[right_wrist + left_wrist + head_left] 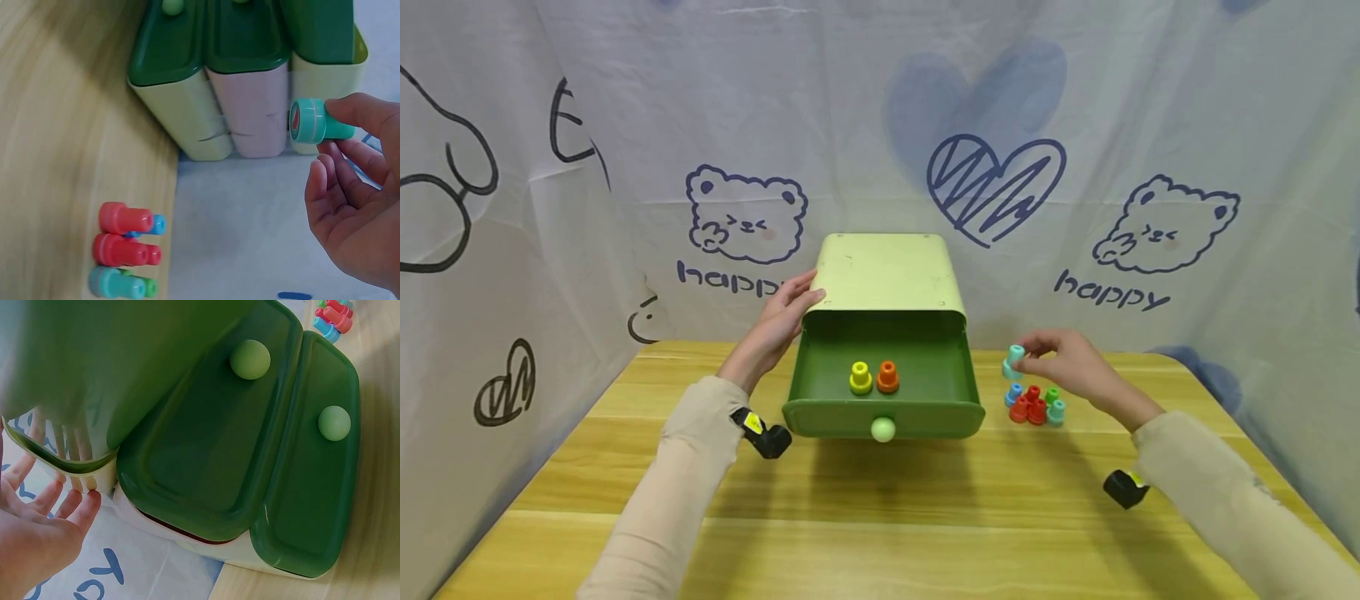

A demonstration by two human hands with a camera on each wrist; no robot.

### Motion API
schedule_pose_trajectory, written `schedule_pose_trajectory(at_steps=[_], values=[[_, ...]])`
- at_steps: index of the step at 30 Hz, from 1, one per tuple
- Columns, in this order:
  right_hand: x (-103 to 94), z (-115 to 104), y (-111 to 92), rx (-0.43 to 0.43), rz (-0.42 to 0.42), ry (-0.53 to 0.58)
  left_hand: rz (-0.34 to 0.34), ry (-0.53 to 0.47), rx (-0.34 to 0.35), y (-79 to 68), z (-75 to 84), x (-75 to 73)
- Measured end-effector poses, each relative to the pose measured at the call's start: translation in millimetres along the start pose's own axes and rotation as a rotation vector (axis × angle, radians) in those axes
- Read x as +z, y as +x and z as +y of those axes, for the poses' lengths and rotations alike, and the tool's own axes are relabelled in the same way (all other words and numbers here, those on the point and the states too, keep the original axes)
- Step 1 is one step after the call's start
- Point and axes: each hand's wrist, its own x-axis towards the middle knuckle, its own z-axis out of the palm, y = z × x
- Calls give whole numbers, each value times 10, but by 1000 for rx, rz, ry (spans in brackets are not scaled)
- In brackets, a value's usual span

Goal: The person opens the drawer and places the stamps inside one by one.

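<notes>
At the right my right hand (1071,362) pinches a teal toy stamp (1012,363) between thumb and fingers. In the right wrist view the held stamp (309,121) lies sideways, a red mark on its end face. My left hand (775,327) touches the left side of the pale yellow top unit (886,271) of a small drawer cabinet, fingers nearly straight. The green top drawer (835,420) is pulled out. Inside it a yellow stamp (861,380) and an orange stamp (888,379) stand side by side.
Several stamps in red, blue, green and teal, including a red stamp (122,250), stand together on the wooden table (880,550) right of the cabinet. Two closed drawers, one a green lower drawer (206,444), sit under the top one. A printed cloth (850,125) hangs behind.
</notes>
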Motion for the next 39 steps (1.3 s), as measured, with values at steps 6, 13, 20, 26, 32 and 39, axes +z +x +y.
schedule_pose_trajectory(at_steps=[6,13,20,26,32,39], values=[[-65,-147,3,-16,-21,-21,-2,5,0,-5,0,-3],[-147,-298,37,-57,-28,-37,-9,1,1,-2,-6,-16],[-186,-481,72,-87,-38,-64,-5,-1,4,-13,4,-9],[-183,-581,101,-135,-51,-84,-7,-12,2,-5,6,2],[-184,-704,142,-165,-62,-101,-9,-25,4,10,-2,-1],[-156,-866,176,-196,-85,-140,-11,-23,5,9,-5,-15]])
